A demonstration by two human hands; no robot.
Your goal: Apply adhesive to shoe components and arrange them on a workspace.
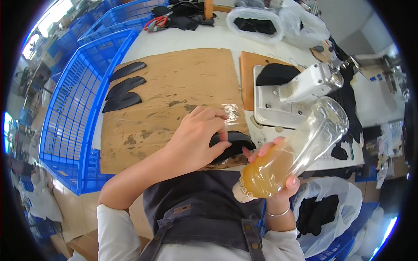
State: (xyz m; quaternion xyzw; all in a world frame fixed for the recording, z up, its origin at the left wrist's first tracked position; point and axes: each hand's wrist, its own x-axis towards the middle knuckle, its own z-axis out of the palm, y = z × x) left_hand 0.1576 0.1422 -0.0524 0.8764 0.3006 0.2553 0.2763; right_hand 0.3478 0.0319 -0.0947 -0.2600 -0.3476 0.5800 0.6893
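Note:
In my right hand point(285, 187) is a clear plastic bottle point(300, 148), tilted so that its pale nozzle end points down and left. Amber liquid has pooled toward that end. Below my left hand point(201, 132) lies a curved black fabric piece point(235, 145) at the near right of a brown cardboard sheet point(174, 78). My left thumb and bent fingers close on the edge of this piece. A fingertip of my right hand also comes close to its right end. Three similar black pieces point(126, 101) rest along the sheet's left edge.
A blue plastic basket point(65, 117) stands left of the table. At right, a white machine point(311, 82) has a black piece point(276, 74) on its base. Red-handled pliers point(157, 22) and plastic bags point(281, 26) lie at the back. Another bag point(352, 200) holds black pieces at lower right.

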